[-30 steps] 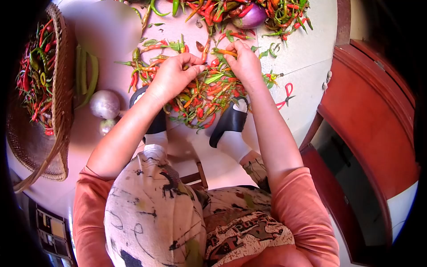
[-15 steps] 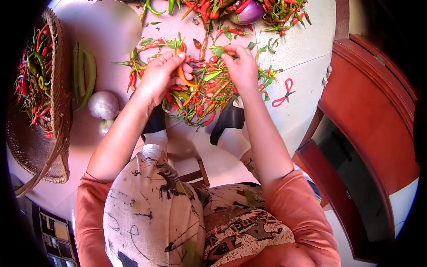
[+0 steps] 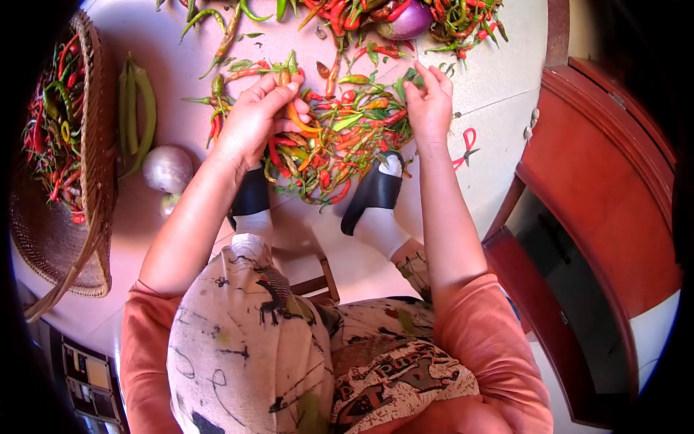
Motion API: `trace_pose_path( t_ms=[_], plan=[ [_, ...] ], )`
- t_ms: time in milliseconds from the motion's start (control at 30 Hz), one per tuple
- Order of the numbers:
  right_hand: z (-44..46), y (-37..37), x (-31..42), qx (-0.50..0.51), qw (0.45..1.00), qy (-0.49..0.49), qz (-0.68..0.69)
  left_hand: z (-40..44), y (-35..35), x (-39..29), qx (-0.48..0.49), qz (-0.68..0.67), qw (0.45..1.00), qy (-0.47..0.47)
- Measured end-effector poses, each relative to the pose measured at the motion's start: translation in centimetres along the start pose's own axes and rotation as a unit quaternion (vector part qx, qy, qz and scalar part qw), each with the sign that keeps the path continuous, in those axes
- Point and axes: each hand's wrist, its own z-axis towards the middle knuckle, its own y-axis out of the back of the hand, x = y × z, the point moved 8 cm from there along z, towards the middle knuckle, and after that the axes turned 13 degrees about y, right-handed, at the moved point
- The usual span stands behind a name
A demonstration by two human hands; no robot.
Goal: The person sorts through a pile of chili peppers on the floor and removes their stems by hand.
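My left hand [image 3: 253,119] is closed around a few chili peppers, with an orange-red chili pepper [image 3: 295,112] sticking out past the thumb and green stems above. My right hand [image 3: 431,105] is over the right side of the pile, thumb and forefinger apart. Dark green leaves [image 3: 401,85] show beside its fingertips; whether they touch the fingers is unclear. Below and between both hands spreads a pile of red, green and brownish chili peppers [image 3: 340,145] on the floor, near my slippered feet.
A woven basket [image 3: 94,145] with chili peppers stands at left, beside long green vegetables [image 3: 137,108] and a pale round eggplant [image 3: 168,170]. More chili peppers and a purple eggplant [image 3: 406,20] lie at the top. Red-handled scissors [image 3: 466,150] and red-brown furniture [image 3: 600,188] are at right.
My right hand has moved right, away from the left hand, and its fingers have spread. My left hand stays nearly in place with its chili peppers.
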Motion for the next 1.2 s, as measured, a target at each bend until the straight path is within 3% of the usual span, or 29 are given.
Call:
trace_pose_path(
  t_ms=[67,100,167,233,367,467,500,567,700,800,833,900,967,1100,1167,1200],
  plan=[
    [0.4,-1.3,3.2,0.034,0.986,0.14,0.088,-0.1,0.0,0.0,-0.01,-0.019,1.0,0.005],
    [0.5,-1.7,4.1,0.035,0.985,0.14,0.089,0.0,0.1,0.1,-0.011,-0.019,1.0,0.005],
    [0.1,-5.1,5.4,0.178,0.977,0.095,0.07,0.3,0.2,0.3,0.009,-0.012,1.0,-0.005],
    [0.4,-6.1,5.7,0.193,0.975,0.108,0.025,0.2,0.3,0.2,0.017,-0.01,1.0,0.0],
    [1.2,-6.1,4.4,0.188,0.971,0.116,0.096,0.3,0.9,0.1,0.002,-0.01,1.0,-0.004],
    [0.5,-4.7,3.6,0.158,0.898,-0.121,0.393,0.6,0.4,0.5,0.033,-0.011,0.999,0.021],
    [0.3,-3.8,4.7,0.158,0.898,-0.122,0.392,0.5,0.1,0.6,0.018,-0.007,0.999,0.029],
    [-1.4,-4.2,6.0,0.223,0.845,-0.202,0.442,0.4,-0.7,0.7,0.003,-0.004,0.999,0.036],
    [-3.9,-6.2,10.2,0.253,0.817,-0.128,0.502,0.5,-1.2,1.3,0.038,0.003,0.998,0.053],
    [-4.1,-6.2,11.1,0.29,0.815,-0.125,0.486,0.8,-0.2,1.7,0.082,0.059,0.993,0.057],
    [-3.5,-6.6,9.1,0.287,0.854,-0.12,0.418,0.4,-0.3,1.4,0.081,0.06,0.993,0.057],
    [-0.5,-5.5,4.3,0.082,0.936,-0.083,0.332,-0.6,0.5,0.1,0.041,-0.006,0.999,0.033],
    [2.0,-2.7,2.5,0.005,0.995,0.04,0.09,-0.7,1.4,-0.6,0.03,0.003,0.999,0.02],
    [3.6,-4.3,1.3,0.041,0.995,0.073,0.049,-0.7,2.0,-0.7,0.017,0.002,1.0,0.01],
    [3.7,-5.2,0.7,0.081,0.995,0.031,0.053,-0.4,1.7,-0.6,0.046,0.017,0.999,-0.007],
    [3.5,-5.3,0.8,0.083,0.995,0.031,0.053,-0.7,1.4,-0.7,0.015,0.014,1.0,-0.002]
  ],
)
